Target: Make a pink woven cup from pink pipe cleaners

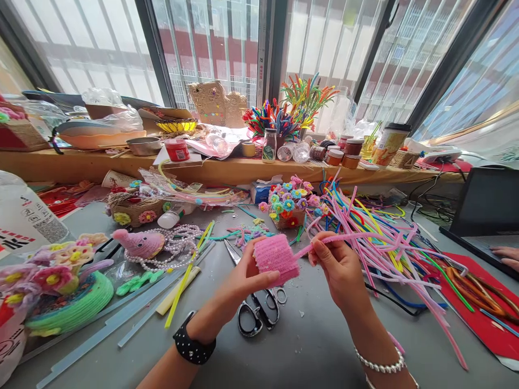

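A pink cylinder wound from fuzzy pipe cleaner (275,260) is gripped in my left hand (247,275), thumb along its lower side and fingers behind it. From its right side a pink pipe cleaner (352,236) runs to my right hand (338,265), which pinches it between thumb and fingers; the loose end points right. Beneath my left hand lie scissors with black handles (259,313), their blades partly covered by that hand. Just right of my right hand spreads a large heap of mostly pink pipe cleaners (393,254).
Glue sticks (113,324), a yellow pipe cleaner (188,275), a bead string (178,248) and a green flower basket (81,302) occupy the left. Behind stands a small flower basket (290,208). Another person's hand (506,255) rests by a laptop (482,205) at right.
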A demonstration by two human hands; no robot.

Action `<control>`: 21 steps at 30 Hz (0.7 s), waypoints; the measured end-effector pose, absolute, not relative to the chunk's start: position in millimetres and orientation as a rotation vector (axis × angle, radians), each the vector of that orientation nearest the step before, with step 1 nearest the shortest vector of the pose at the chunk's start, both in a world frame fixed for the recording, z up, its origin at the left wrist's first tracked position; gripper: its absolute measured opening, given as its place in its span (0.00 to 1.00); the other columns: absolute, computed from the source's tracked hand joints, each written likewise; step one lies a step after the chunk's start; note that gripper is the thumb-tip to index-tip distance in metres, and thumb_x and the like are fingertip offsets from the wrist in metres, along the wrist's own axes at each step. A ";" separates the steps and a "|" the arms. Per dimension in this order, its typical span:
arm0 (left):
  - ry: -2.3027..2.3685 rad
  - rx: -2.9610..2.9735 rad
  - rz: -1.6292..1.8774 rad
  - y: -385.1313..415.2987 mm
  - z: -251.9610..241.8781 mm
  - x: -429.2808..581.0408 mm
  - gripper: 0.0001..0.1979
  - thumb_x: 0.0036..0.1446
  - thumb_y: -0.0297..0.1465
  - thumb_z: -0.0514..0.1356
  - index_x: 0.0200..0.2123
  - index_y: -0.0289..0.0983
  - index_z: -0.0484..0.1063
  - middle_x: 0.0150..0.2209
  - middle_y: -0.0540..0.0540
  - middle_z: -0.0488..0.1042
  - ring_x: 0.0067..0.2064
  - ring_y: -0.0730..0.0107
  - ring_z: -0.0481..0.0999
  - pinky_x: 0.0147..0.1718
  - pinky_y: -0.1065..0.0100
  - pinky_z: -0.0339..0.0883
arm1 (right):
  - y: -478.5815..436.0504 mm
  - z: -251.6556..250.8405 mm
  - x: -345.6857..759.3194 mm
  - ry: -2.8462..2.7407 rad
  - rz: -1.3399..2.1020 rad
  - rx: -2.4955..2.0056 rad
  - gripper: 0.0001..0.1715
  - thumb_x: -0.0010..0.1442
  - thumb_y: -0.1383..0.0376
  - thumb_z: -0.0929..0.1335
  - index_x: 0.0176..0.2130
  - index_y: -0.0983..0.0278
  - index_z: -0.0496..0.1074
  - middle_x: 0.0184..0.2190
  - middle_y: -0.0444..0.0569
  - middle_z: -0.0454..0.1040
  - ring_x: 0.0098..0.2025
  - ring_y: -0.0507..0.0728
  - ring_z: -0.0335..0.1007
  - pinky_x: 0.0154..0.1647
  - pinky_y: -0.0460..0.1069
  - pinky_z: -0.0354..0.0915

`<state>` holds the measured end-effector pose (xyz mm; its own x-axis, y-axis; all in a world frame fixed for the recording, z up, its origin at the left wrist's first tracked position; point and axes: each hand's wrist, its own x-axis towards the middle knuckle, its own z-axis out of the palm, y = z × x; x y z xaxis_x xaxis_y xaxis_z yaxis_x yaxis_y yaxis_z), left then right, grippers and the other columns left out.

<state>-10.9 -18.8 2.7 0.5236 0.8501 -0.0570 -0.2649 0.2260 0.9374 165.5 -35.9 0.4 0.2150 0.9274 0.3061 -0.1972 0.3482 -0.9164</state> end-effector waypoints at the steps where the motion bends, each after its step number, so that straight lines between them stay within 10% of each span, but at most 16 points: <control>1: 0.667 1.087 0.847 -18.6 2.5 -11.0 0.35 0.42 0.34 0.65 0.53 0.38 0.54 0.49 0.39 0.66 0.47 0.56 0.69 0.42 0.60 0.65 | -35.9 0.4 165.3 -1.050 0.939 -0.875 0.07 0.53 0.61 0.68 0.29 0.63 0.68 0.21 0.39 0.64 0.22 0.47 0.60 0.23 0.43 0.58; 9: 0.654 1.068 0.840 -17.0 0.2 -10.8 0.32 0.43 0.35 0.64 0.52 0.39 0.56 0.48 0.40 0.67 0.45 0.56 0.71 0.39 0.60 0.67 | -34.6 -1.8 161.5 -0.989 0.954 -0.923 0.10 0.52 0.59 0.69 0.33 0.61 0.69 0.24 0.40 0.66 0.25 0.48 0.61 0.28 0.44 0.59; 15: 0.635 1.041 0.852 -17.2 -0.2 -8.0 0.33 0.44 0.34 0.64 0.54 0.41 0.56 0.49 0.41 0.68 0.51 0.54 0.67 0.44 0.59 0.65 | -38.2 -1.0 155.5 -1.160 1.095 -0.848 0.23 0.51 0.56 0.67 0.47 0.58 0.64 0.49 0.49 0.66 0.52 0.58 0.59 0.51 0.54 0.58; 21: 0.610 1.068 0.850 -18.2 0.3 -7.0 0.32 0.45 0.34 0.63 0.54 0.42 0.57 0.51 0.42 0.66 0.53 0.53 0.64 0.43 0.60 0.64 | -40.8 -2.2 151.5 -1.308 1.267 -0.686 0.30 0.51 0.62 0.67 0.53 0.57 0.59 0.54 0.49 0.63 0.55 0.59 0.57 0.53 0.56 0.57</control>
<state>-7.0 -18.2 0.3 0.5477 0.8361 -0.0315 -0.2971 0.2295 0.9269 151.5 -40.8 -2.2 -0.1971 0.9295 0.3117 -0.2821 0.2507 -0.9260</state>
